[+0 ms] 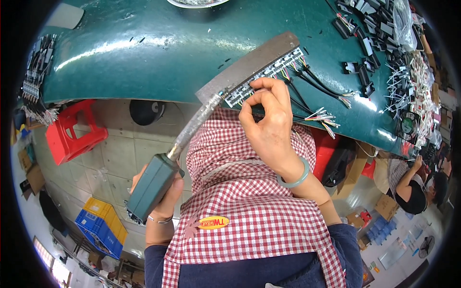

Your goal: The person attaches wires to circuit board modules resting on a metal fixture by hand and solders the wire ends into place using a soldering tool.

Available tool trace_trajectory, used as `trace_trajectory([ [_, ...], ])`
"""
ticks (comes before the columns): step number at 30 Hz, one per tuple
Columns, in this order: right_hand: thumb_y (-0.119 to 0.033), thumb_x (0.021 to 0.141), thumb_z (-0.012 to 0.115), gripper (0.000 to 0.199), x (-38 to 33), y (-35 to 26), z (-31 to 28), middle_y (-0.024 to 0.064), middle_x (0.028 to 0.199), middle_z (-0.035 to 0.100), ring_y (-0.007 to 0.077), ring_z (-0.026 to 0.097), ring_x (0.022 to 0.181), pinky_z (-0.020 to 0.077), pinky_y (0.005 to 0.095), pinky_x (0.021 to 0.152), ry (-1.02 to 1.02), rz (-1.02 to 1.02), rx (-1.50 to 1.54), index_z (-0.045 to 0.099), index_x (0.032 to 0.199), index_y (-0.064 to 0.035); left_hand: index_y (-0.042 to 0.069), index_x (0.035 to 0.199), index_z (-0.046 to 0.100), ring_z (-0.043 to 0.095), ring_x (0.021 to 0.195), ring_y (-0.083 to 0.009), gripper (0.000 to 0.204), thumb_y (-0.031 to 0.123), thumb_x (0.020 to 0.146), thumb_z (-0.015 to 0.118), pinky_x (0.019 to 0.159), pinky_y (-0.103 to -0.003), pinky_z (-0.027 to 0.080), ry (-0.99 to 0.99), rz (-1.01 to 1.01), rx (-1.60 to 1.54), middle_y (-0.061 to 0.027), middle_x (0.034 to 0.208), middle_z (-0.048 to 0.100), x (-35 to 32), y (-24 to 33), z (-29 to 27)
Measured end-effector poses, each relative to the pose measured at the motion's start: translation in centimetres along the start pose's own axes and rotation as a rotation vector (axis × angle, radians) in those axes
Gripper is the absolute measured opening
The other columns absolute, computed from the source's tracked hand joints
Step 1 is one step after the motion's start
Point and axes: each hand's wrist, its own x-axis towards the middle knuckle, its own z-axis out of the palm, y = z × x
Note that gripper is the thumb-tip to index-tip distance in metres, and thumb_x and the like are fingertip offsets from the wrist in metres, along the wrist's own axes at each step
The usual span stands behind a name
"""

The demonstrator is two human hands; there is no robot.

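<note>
My left hand (169, 196) is wrapped round the handle of a gun-shaped tool with a green body (152, 185) and a long, stained metal barrel (194, 127). The tool's tip reaches the left end of a row of small black-and-white connector parts (263, 76). These sit along the near edge of a brown bar-like holder (257, 57), lying slantwise on the green table. Just in front of the row, my right hand (272, 127) is closed in a pinch, thumb against fingertips. Whatever is between them is too small to make out. Black cables with bare coloured ends (321, 86) trail from the row to the right.
Black plastic housings (367, 29) and heaps of white-ended wires (422, 91) cover the right of the green table (144, 67). More cable assemblies (38, 72) lie at its left end. A red stool (77, 129) and crates (101, 228) stand on the left; another person (415, 192) sits at right.
</note>
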Motion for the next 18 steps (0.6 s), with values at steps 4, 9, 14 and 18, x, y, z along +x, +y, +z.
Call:
trace_trajectory([
  [4,0.007,0.065,0.068,0.016,-0.1,0.0,0.1,0.0146,0.105,0.059,0.0323,0.056,0.096,0.0425,0.0414,0.081,0.002,-0.013,0.006,0.057,0.074,-0.0003,0.003,0.089,0.072,0.065,0.073,-0.0155,0.023,0.017,0.074,0.081,0.069,-0.027,0.050,0.096,-0.005,-0.121,-0.0052,0.084,0.068,0.8,0.8,0.8],
  [9,0.007,0.065,0.068,0.016,-0.3,0.3,0.2,0.0145,0.105,0.059,0.0325,0.056,0.096,0.0426,0.0415,0.081,0.021,-0.010,0.010,0.057,0.074,-0.0005,0.000,0.088,0.071,0.064,0.069,-0.0206,0.021,0.006,0.070,0.079,0.065,-0.027,0.049,-0.021,0.140,0.182,-0.0105,0.082,0.067,1.4,0.5,0.2],
  [14,0.008,0.065,0.068,0.017,-0.6,0.4,0.6,0.0137,0.104,0.059,0.0322,0.056,0.096,0.0419,0.0417,0.080,0.063,-0.037,0.026,0.058,0.075,-0.0008,-0.003,0.090,0.069,0.065,0.064,-0.0239,0.024,0.004,0.068,0.077,0.059,-0.029,0.050,-0.066,0.325,0.126,-0.0129,0.081,0.066,1.7,0.9,1.4],
  [18,0.008,0.065,0.068,0.017,-0.6,0.4,0.6,0.0133,0.104,0.059,0.0318,0.056,0.096,0.0416,0.0414,0.080,0.083,-0.052,0.026,0.058,0.075,-0.0008,-0.005,0.089,0.068,0.066,0.065,-0.0257,0.023,0.003,0.068,0.075,0.059,-0.031,0.051,-0.135,0.405,0.170,-0.0141,0.081,0.066,1.9,1.1,1.6],
])
